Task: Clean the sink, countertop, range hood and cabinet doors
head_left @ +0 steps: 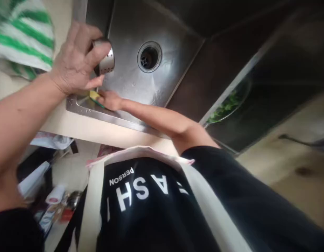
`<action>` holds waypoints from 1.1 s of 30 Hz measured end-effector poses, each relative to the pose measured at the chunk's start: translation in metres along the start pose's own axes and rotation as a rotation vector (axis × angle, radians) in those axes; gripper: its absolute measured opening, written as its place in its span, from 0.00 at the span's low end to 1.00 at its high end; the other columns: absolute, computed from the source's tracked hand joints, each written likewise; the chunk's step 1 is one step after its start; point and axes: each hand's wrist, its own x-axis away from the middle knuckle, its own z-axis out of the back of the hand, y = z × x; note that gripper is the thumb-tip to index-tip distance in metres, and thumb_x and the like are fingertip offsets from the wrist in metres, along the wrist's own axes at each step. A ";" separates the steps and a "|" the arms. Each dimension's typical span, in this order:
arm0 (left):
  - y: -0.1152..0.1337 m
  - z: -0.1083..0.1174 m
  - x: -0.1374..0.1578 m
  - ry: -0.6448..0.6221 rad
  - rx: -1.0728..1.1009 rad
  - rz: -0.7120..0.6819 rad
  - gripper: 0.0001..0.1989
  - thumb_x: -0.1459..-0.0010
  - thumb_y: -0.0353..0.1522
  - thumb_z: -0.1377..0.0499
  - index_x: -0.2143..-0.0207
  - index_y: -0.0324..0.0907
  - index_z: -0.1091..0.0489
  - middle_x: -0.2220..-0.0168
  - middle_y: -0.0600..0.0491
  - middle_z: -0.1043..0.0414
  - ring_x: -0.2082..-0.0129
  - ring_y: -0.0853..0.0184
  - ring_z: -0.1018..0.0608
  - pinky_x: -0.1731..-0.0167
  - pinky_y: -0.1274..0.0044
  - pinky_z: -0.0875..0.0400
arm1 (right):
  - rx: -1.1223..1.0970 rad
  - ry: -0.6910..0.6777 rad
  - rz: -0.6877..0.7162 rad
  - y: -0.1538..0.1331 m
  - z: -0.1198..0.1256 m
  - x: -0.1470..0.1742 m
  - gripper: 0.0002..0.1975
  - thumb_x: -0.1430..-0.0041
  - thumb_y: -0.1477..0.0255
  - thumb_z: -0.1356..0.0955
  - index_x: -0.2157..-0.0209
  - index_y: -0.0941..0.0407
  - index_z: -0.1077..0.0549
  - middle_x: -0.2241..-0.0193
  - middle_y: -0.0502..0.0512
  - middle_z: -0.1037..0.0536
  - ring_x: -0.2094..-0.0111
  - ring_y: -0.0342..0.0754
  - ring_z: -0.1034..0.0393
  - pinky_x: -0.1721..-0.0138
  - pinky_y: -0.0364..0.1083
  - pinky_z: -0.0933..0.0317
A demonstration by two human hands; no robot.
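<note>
My left hand (76, 57) is closed around a sink strainer (108, 60), a small metal cup with holes near its rim, and holds it above the sink's left side. Down at the near left corner of the basin, my right hand (111, 100) grips a yellow and green sponge (94, 97). The sponge looks pressed against the steel, though its underside is hidden. Both hands are close together, the left one higher. In the steel sink (125, 77) is an open round drain (150, 57).
A green-and-white striped cloth (27, 38) lies on the pale counter (64, 122) at left. Right of a divider, a second basin holds a clear bowl with green leaves (225, 106). Several items, including a white roll (56, 194), are low at left.
</note>
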 end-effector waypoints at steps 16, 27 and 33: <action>0.018 0.008 0.004 0.082 0.179 0.171 0.36 0.36 0.50 0.32 0.34 0.41 0.35 0.32 0.35 0.36 0.37 0.43 0.32 0.39 0.40 0.32 | 0.076 -0.070 -0.097 0.089 -0.010 0.099 0.20 0.27 0.73 0.36 0.38 0.59 0.26 0.42 0.65 0.20 0.48 0.57 0.21 0.41 0.52 0.29; 0.042 0.017 0.008 0.250 0.009 0.139 0.34 0.32 0.48 0.38 0.29 0.54 0.44 0.35 0.41 0.35 0.41 0.48 0.25 0.45 0.52 0.24 | -0.549 0.890 -0.074 0.039 0.167 -0.101 0.17 0.18 0.79 0.47 0.36 0.63 0.36 0.37 0.60 0.25 0.41 0.41 0.31 0.35 0.41 0.39; 0.046 0.022 0.009 0.221 -0.007 0.132 0.35 0.33 0.47 0.37 0.29 0.53 0.44 0.37 0.36 0.33 0.42 0.45 0.24 0.47 0.50 0.24 | -0.842 0.700 0.023 -0.003 0.068 -0.073 0.19 0.24 0.75 0.36 0.35 0.62 0.33 0.34 0.65 0.27 0.33 0.51 0.33 0.28 0.50 0.40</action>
